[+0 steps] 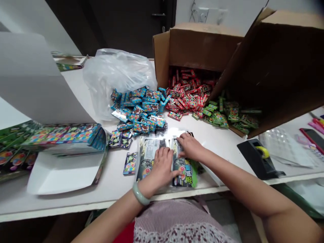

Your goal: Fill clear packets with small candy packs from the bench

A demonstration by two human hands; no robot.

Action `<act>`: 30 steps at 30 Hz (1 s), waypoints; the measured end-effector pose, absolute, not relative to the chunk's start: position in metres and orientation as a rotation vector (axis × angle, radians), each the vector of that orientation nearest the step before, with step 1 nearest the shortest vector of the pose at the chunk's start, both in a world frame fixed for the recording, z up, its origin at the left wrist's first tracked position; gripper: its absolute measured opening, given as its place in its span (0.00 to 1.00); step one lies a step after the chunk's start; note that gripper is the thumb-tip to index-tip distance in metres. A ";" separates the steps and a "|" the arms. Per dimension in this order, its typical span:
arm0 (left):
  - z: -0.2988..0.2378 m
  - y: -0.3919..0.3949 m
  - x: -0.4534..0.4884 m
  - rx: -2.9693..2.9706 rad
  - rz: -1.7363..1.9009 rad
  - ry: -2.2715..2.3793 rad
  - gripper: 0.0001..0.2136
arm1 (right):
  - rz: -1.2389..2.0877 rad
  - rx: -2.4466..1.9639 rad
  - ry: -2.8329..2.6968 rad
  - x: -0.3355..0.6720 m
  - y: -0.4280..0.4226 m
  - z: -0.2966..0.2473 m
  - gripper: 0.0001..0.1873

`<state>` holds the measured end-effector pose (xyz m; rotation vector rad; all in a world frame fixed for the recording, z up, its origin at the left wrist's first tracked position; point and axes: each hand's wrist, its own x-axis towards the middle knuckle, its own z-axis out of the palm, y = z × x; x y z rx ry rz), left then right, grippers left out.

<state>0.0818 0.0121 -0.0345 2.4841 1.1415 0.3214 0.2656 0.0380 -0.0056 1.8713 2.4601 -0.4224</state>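
Observation:
My left hand [162,167], with a pale green bangle on its wrist, lies palm down with fingers stretched over a clear plastic packet [152,145] of printed cards on the white table [222,141]. My right hand [190,146] rests beside it, fingers bent and pressing on the upper part of a second packet [186,173] with green and black print. Both packets lie flat at the table's front edge. A single small blue pack [130,163] lies just left of them.
A heap of blue packs [141,108] spills from a clear bag [113,72]; red packs [188,92] and green packs [227,114] spill from a tipped cardboard box [265,60]. An open display carton [65,155] stands left, a black tape dispenser [258,157] right.

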 end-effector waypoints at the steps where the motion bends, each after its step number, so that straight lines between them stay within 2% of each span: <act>1: -0.035 0.012 0.080 2.472 0.334 1.144 0.32 | -0.434 1.879 2.446 0.265 0.040 -0.005 0.37; 7: -0.036 0.010 0.076 2.450 0.411 1.231 0.32 | -0.438 2.014 2.374 0.276 0.053 0.005 0.39; 10: -0.036 0.015 0.075 2.360 0.496 1.253 0.26 | -0.408 2.262 2.253 0.293 0.043 0.010 0.32; 13: -0.036 0.027 0.076 2.075 0.633 1.221 0.21 | -0.593 2.326 2.155 0.304 0.024 0.008 0.23; 16: -0.030 0.041 0.076 1.896 0.680 1.199 0.21 | -0.709 2.371 2.153 0.305 0.012 0.001 0.21; 21: -0.002 0.052 0.062 1.641 0.670 0.935 0.18 | -0.497 2.572 2.481 0.300 0.022 0.003 0.20; 26: 0.020 0.048 0.040 1.683 0.661 0.885 0.17 | -0.926 2.658 2.701 0.284 0.038 0.008 0.12; 28: 0.024 0.046 0.034 1.807 0.694 0.926 0.17 | -1.070 2.716 2.731 0.278 0.038 0.012 0.13; 30: 0.028 0.044 0.030 1.965 0.713 0.908 0.17 | -1.489 2.579 2.707 0.275 0.036 0.021 0.14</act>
